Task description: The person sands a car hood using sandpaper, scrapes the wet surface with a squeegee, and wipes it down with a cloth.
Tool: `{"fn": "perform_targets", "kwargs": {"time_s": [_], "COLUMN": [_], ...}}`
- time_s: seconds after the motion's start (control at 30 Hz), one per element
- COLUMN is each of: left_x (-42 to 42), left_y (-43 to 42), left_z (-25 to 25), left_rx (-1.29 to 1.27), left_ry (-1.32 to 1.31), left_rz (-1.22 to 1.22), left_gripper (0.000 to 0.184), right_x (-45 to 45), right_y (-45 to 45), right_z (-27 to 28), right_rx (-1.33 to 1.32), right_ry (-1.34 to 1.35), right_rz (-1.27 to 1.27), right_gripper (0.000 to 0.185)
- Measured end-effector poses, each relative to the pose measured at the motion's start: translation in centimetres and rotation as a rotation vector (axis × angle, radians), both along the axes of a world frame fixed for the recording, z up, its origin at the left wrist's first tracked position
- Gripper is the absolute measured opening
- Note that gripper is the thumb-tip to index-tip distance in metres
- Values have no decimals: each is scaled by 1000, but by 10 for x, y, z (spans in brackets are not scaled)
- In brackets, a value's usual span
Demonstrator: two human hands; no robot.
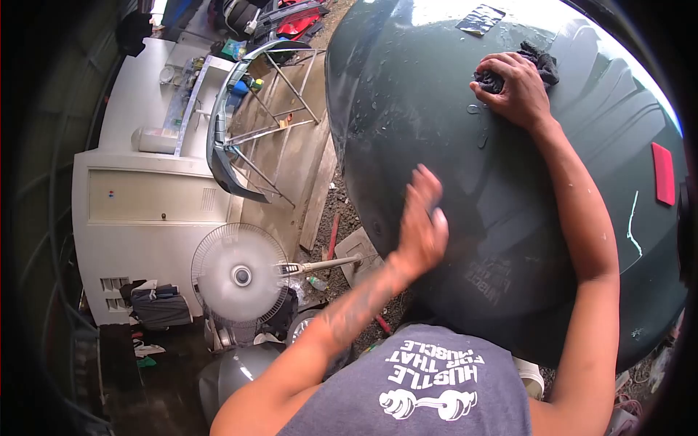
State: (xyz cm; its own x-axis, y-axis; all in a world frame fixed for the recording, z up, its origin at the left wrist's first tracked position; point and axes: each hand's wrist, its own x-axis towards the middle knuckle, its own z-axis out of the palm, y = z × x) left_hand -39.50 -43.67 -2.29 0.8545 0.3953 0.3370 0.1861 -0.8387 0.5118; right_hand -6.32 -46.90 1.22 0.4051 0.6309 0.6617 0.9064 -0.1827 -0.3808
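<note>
A large dark green car body panel (451, 152), wet with droplets and streaks, fills the right half of the head view. My right hand (516, 87) presses a bunched black cloth (542, 64) onto its upper part, fingers curled round the cloth. Lower and to the left, my left hand (423, 221) is held over or against the panel's left side, fingers stretched out and slightly blurred, holding nothing; contact is unclear. A dark rectangular sheet (480, 19) lies on the panel near the top. At the right lies a red rectangular pad (663, 174).
A fan (241, 276) stands at left, by a white cabinet (153, 240). Beyond it, a curved car bumper (218, 134) rests on a metal frame stand (283, 83). A wooden plank (318, 192) lies on gravel beside the panel. A white bucket (532, 378) is partly visible below.
</note>
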Motion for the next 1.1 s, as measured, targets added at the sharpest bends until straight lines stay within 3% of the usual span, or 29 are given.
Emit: {"fn": "perform_targets", "kwargs": {"time_s": [0.03,0.1,0.17,0.23,0.3,0.37,0.47,0.57,0.63,0.73,0.77,0.87,0.9,0.93,0.97,1.03,1.1], "left_x": [-12,-11,20,36,18,-15,-10,35,34,-7,-12,24,41,43,51,24,-5], "left_y": [-30,2,53,85,21,-48,0,117,100,6,3,95,126,128,120,43,-24], "left_z": [5,4,11,-2,7,7,16,-6,-9,-7,10,5,5,-4,-4,0,13], "left_rx": [-49,20,12,121,89,-45,39,-28,96,-42,-29,55,-91,13,118,99,-83], "left_ry": [118,138,35,156,8,77,145,-36,-9,14,194,6,-40,-14,6,-4,97], "left_rz": [-85,-155,37,224,142,-111,-131,163,206,-47,-52,28,141,185,236,54,-115], "left_gripper": [66,66,59,60,59,58,56,56,59,66,64,58,56,57,57,62,67], "right_x": [1,1,2,-2,2,6,7,-1,3,3,6,2,1,-1,0,2,0], "right_y": [1,0,3,-1,1,2,3,-2,-1,1,1,0,-1,-3,-2,-4,-3], "right_z": [1,1,-1,-5,0,3,-4,6,6,-1,0,3,4,3,6,10,7], "right_rx": [-6,1,17,39,12,16,24,-30,-26,36,30,-15,-14,-8,-2,-18,-41], "right_ry": [3,4,-3,-5,-19,-31,-28,1,-28,-23,-20,14,13,-5,-29,-25,4], "right_rz": [-2,15,18,10,15,18,29,38,54,4,-1,53,47,36,32,23,22], "right_gripper": [37,38,37,37,37,37,37,33,34,37,37,36,36,36,35,35,34]}}
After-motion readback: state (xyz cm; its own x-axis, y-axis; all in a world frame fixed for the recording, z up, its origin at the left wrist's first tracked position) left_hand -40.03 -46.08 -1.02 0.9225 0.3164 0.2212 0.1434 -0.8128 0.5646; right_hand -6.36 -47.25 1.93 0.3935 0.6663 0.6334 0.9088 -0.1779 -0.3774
